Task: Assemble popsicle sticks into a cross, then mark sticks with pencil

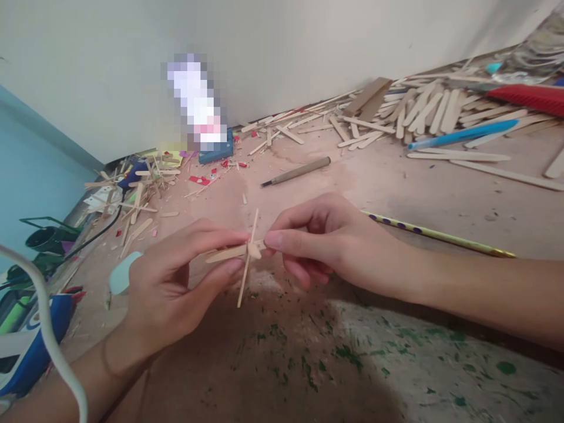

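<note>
A small assembly of wooden craft sticks (224,254) is held just above the table, between my two hands. One thin stick crosses it nearly upright, and a short rounded piece sits at the crossing. My left hand (176,276) pinches the flat stick with thumb and forefinger close to the crossing. From the other side, my right hand (321,238) pinches the assembly's right end between thumb and forefinger, its other fingers curled. The fingertips partly hide that end. Beyond the hands lies a pen-shaped craft knife (296,172), touched by neither hand.
Loose craft sticks (434,111) pile up at the back right, with a blue pen (465,134) and a red-handled tool (529,98). A yellow pencil (440,234) lies behind my right forearm. Stick pieces (138,202) clutter the left; a white cable (50,329) crosses the lower left.
</note>
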`<state>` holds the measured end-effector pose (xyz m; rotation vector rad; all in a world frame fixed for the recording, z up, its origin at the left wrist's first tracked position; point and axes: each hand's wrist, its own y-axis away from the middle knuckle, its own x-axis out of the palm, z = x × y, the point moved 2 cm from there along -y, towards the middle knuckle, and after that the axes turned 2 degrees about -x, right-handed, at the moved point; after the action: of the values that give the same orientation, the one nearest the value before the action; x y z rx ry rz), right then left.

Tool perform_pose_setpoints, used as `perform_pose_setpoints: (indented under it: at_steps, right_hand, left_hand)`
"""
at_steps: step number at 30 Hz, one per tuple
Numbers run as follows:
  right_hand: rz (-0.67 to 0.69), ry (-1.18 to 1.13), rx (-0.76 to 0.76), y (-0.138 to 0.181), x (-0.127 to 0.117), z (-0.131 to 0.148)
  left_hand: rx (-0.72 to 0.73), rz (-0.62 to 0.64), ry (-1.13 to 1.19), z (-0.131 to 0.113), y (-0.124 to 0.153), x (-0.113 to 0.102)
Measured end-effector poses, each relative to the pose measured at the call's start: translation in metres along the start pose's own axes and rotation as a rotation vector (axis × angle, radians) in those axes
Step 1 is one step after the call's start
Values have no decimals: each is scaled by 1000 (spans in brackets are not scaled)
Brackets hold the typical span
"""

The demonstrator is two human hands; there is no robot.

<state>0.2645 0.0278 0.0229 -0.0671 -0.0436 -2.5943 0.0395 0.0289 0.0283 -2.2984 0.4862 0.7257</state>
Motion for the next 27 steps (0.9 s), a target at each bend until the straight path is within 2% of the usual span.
perform_pose_setpoints:
  at_steps: [5,12,18,27]
  right_hand:
    - [40,-16,47,1,0,-3]
    - [37,-17,25,-1,-1,-4]
    - [45,-15,20,0,2,-4]
    - [49,-6,28,0,2,-1]
  left_hand:
    - [25,-11,-20,2,1,0]
    - [25,-44,9,-2,-1,2]
    - [18,-20,65,-2,1,2]
    - [55,-33,-14,-6,-2,-1]
